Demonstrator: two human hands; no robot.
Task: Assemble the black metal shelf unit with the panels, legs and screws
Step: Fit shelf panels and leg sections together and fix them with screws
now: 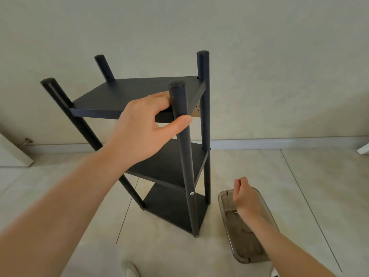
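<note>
The black shelf unit (139,92) stands upright on the tiled floor with three panels between four round legs. My left hand (147,124) grips the near right leg (185,160) just below its top, thumb across the front, fingers behind. A silver screw head (191,193) shows on that leg at the middle panel, another at its foot. My right hand (244,198) hovers low over a smoky transparent tray (235,244) on the floor to the right of the shelf, fingers loosely curled. Whether it holds a screw is hidden. A small metal part (234,211) lies in the tray.
A plain wall and a pale skirting board (279,141) run behind the shelf. A white door edge with a door stop (26,141) is at the far left. A white object corner (363,149) sits at the far right.
</note>
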